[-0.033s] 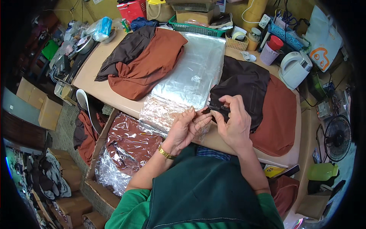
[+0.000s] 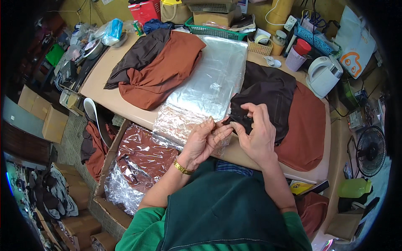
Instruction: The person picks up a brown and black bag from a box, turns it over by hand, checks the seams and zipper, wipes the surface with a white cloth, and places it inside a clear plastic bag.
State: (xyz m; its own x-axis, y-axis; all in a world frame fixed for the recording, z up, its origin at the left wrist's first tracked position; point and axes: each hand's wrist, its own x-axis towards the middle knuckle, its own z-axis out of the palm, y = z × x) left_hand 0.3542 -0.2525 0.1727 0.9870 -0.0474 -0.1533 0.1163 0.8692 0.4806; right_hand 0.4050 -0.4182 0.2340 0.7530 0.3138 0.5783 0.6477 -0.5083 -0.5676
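Note:
A dark brown garment (image 2: 271,98) lies bunched at the table's right, its near corner reaching my fingers. My left hand (image 2: 205,136), palm turned up, pinches at the edge of this dark cloth with thumb and fingertips. Just right of it, my right hand (image 2: 257,136) has its thumb and a finger closed on the same edge, with the other fingers curled above. The exact bit between the fingertips is small and partly hidden. Beneath and left of my hands are a crinkled clear plastic bag (image 2: 173,121) and a stack of clear plastic sheets (image 2: 209,79).
Rust-brown cloth (image 2: 307,129) lies to the right, and more rust (image 2: 167,73) and dark garments (image 2: 140,54) at the left. A cardboard box (image 2: 100,188) below the table holds plastic-wrapped clothes (image 2: 144,152). A white kettle (image 2: 324,75), baskets and a fan (image 2: 370,150) stand around.
The cloth edge at my fingertips has shifted very slightly. Both hands stay in nearly the same place, and everything else is as before.

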